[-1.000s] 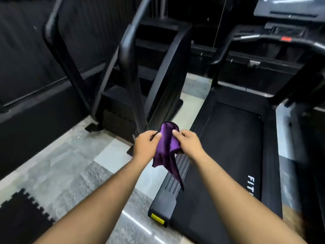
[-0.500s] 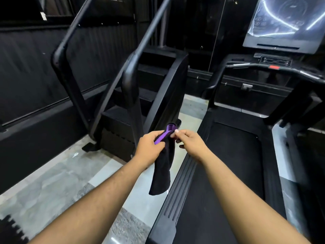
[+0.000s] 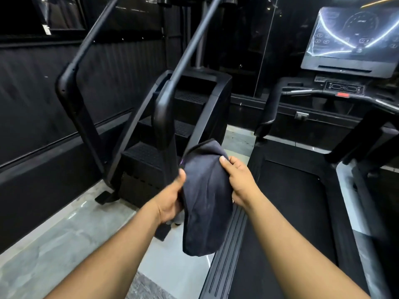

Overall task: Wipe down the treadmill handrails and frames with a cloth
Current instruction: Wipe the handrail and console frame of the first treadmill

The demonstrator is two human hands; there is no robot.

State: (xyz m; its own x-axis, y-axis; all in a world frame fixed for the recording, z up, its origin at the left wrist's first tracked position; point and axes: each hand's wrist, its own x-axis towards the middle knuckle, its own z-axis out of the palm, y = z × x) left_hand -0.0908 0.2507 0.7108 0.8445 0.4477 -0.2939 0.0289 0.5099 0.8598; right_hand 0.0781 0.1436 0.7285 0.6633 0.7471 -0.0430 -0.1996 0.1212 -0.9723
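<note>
A dark cloth (image 3: 205, 197) with a thin purple edge hangs spread between my two hands in the middle of the view. My left hand (image 3: 170, 201) grips its left side, thumb on top. My right hand (image 3: 239, 180) pinches its right side. To the right lies the black treadmill, with its belt (image 3: 298, 212), its left side rail (image 3: 228, 244), its curved left handrail (image 3: 269, 113) and its console screen (image 3: 352, 37) at the top right. Both hands are held in front of the treadmill's left edge, apart from its handrails.
A black stair-climber machine (image 3: 194, 117) with two tall handrails (image 3: 71, 91) stands just left of the treadmill. Grey stone floor (image 3: 64, 234) runs along the left, bounded by a dark wall (image 3: 32, 104). Another machine's frame (image 3: 367, 190) shows at the far right.
The cloth has been opened out from a narrow hanging strip into a broad dark sheet. My hands have drawn apart. The view has tilted up, showing more of the console.
</note>
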